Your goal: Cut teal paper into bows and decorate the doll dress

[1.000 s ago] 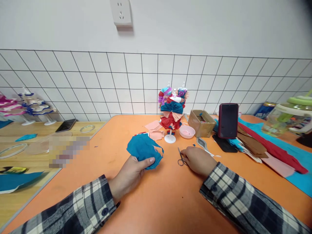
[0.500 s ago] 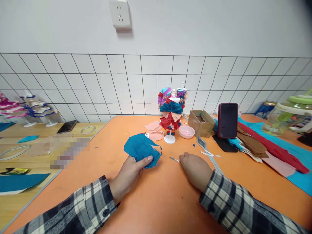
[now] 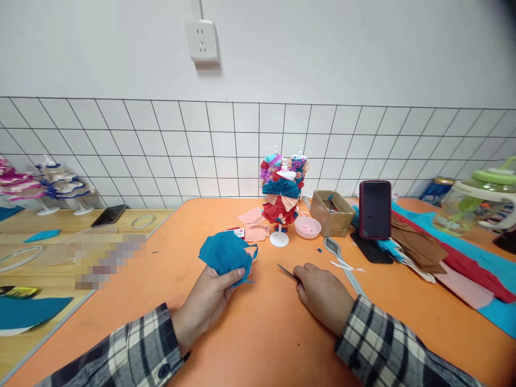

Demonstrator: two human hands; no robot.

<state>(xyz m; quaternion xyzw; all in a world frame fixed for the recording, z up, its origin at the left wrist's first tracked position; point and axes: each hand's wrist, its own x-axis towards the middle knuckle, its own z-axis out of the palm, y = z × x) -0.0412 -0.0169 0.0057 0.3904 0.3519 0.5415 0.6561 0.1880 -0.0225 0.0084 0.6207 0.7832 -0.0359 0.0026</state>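
My left hand point(image 3: 213, 293) is closed on a rounded piece of blue crepe paper point(image 3: 226, 251), thumb on top and fingers hidden beneath. A bit of pink paper shows behind its ragged right edge. In my right hand point(image 3: 322, 290), low over the table, is a small pair of scissors point(image 3: 286, 271), blades together and pointing left towards the paper; the handles are mostly covered by my fingers. Ahead stands a miniature paper dress point(image 3: 281, 201) in blue, pink and red layers on a white stand point(image 3: 279, 239).
Behind the dress are more small decorated stands. To its right sit a pink bowl point(image 3: 308, 228), a cardboard box point(image 3: 332, 212) and an upright phone point(image 3: 374, 209). Folded coloured paper point(image 3: 419, 244) and a clear jug point(image 3: 459, 207) lie farther right. Pink paper pieces point(image 3: 257, 233) lie beside the stand.
The scissors have turned in my right hand and more of the blades shows. My left hand with the blue paper has shifted slightly left and down in view, as the camera tilted up.
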